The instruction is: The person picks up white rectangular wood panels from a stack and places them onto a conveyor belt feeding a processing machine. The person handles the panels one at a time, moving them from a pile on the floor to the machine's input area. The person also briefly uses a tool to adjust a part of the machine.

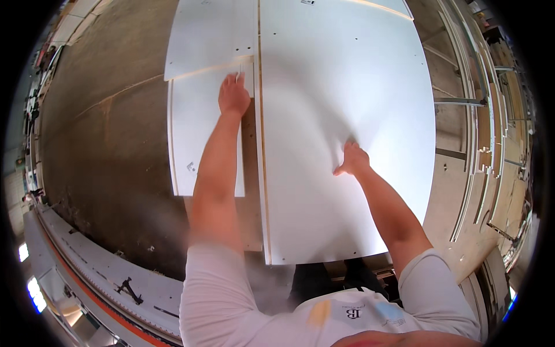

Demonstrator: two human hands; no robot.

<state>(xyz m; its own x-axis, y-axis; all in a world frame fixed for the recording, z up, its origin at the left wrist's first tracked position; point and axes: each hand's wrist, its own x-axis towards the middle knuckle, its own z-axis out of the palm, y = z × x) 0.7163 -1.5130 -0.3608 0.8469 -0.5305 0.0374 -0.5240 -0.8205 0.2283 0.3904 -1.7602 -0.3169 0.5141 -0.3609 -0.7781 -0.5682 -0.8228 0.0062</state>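
Observation:
A large white panel (312,191) with small holes lies in front of me, its long left edge showing a tan strip. My right hand (352,159) rests on its face, thumb spread away from the fingers, holding nothing. To the left, my left hand (234,97) reaches farther out over a smaller white panel (199,133), close to its far edge. The fingers of that hand are bent together around something pale and thin, too small to make out. Another white panel (211,34) adjoins the smaller one at its far side.
Brown concrete floor (104,144) stretches out on the left. At lower left stands a long machine bed (110,277) with an orange stripe and a black clamp-like part. Metal rails (457,103) and stacked long strips (483,127) line the right side.

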